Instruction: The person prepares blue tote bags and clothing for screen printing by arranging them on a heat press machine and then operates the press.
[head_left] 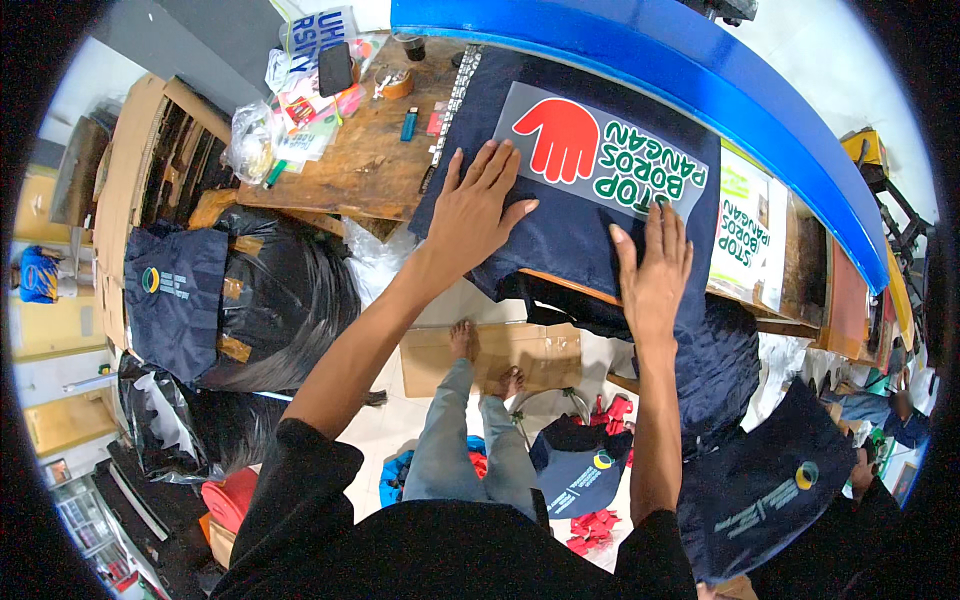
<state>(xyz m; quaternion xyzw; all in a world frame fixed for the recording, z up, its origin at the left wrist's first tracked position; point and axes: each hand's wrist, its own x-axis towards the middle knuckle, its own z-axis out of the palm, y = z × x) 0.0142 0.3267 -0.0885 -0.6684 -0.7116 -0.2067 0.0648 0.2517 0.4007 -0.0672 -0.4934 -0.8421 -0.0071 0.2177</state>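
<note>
Navy fabric (580,235), perhaps a garment or bag, is spread over the work table in front of me. On it lies a clear transfer film sheet (508,130) printed with a red hand shape and green lettering. My left hand (478,215) rests flat on the fabric beside the sheet's left edge, its fingers stretched out. Over at the sheet's near right corner, my right hand (655,270) touches the film with its fingertips, thumb held apart. Neither hand grips anything. Part of the fabric hangs down over the table's near edge.
A blue curved machine edge (640,60) arches over the table's far side. At left on the wooden tabletop (350,170) are a tape roll (393,82), a lighter (409,124) and plastic packets. More printed sheets (745,225) lie right. Beside me, another person's hand (862,473) nears a navy printed cloth (765,490).
</note>
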